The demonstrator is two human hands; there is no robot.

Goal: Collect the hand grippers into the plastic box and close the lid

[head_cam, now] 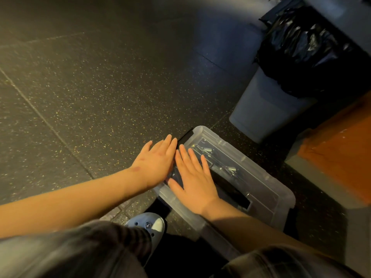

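both hands out front, palms down, fingers straight. left hand (155, 162) flat, fingers close together, pointing up and right. bare left forearm (80, 199) runs in from the left edge. right hand (195, 178) just beside it, fingers slightly spread, thumb out to the left. right forearm (247, 225) comes in from lower right, partly in shadow.

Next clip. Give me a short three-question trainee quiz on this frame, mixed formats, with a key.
1. True or false: the lid is on the plastic box.
2. How does the right hand lie? A) flat on the lid B) curled round a gripper C) hanging idle
3. Fill in: through the clear lid, the metal ___ of the hand grippers show.
Key: 1 true; 2 A; 3 springs.
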